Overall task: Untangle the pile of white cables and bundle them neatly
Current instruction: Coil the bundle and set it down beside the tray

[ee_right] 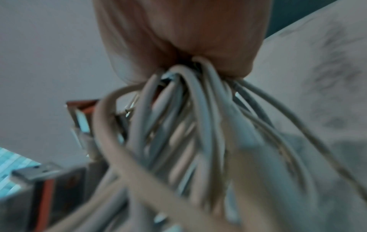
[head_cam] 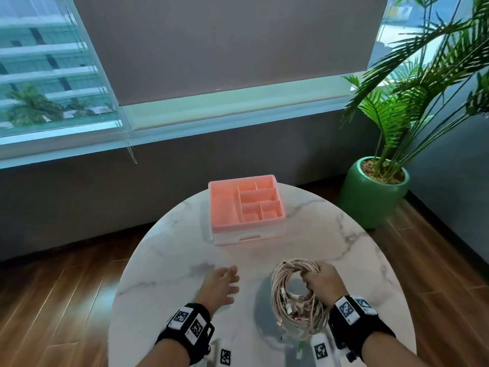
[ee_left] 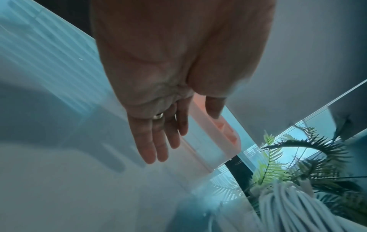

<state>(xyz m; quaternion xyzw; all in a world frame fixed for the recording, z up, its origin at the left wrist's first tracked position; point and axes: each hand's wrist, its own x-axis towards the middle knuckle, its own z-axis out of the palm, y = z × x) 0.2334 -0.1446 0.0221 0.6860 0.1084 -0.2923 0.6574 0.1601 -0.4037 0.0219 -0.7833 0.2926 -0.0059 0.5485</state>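
Note:
A coil of white cables (head_cam: 292,292) with loose plug ends hangs over the front right of the round marble table (head_cam: 164,260). My right hand (head_cam: 321,283) grips the coil at its right side, fingers wrapped through the loops. In the right wrist view the cables (ee_right: 184,125) fan out from the fist (ee_right: 178,47), and a USB plug (ee_right: 33,172) shows at lower left. My left hand (head_cam: 222,284) hovers to the left of the coil, fingers straight and holding nothing; the left wrist view shows its fingers (ee_left: 157,141) spread above the table, with a ring (ee_left: 157,116) on one.
A pink organiser box (head_cam: 246,207) with several empty compartments stands at the table's far middle. A potted palm in a green pot (head_cam: 373,194) stands on the floor at the right. Wooden floor surrounds the table; a window and a grey wall lie behind.

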